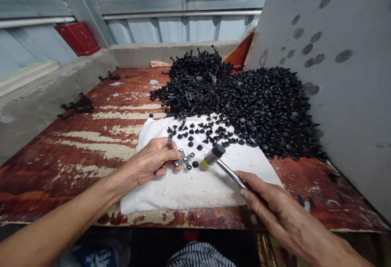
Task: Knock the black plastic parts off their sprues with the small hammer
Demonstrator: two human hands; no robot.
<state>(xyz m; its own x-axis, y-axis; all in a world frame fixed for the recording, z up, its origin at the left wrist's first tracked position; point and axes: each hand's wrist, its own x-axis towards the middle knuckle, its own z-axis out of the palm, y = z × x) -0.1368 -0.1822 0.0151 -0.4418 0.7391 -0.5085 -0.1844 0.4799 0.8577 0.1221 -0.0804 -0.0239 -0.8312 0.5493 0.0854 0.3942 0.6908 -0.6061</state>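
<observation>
Black plastic, the 1 cross-shaped piece [184, 160] lies flat on a white cloth [195, 189] over the worn red desk [76, 153]; the left hand [149, 162], palm down, has its grip pinched on 1 arm of it. The right hand [269, 206] has its grip wrapped closed round the metal shaft of 1 hammer [214, 156], head just beside the piece; 2 heaps, round caps [269, 104] and thin strips [195, 79], lie behind.

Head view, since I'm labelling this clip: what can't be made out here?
All head view.
Handle end of the hammer: hidden inside the right hand.
One arm of the cross-shaped part: covered by fingers of the left hand.
Single pieces in the black pile: too small to tell apart.
Print on the red box: blurred.
</observation>
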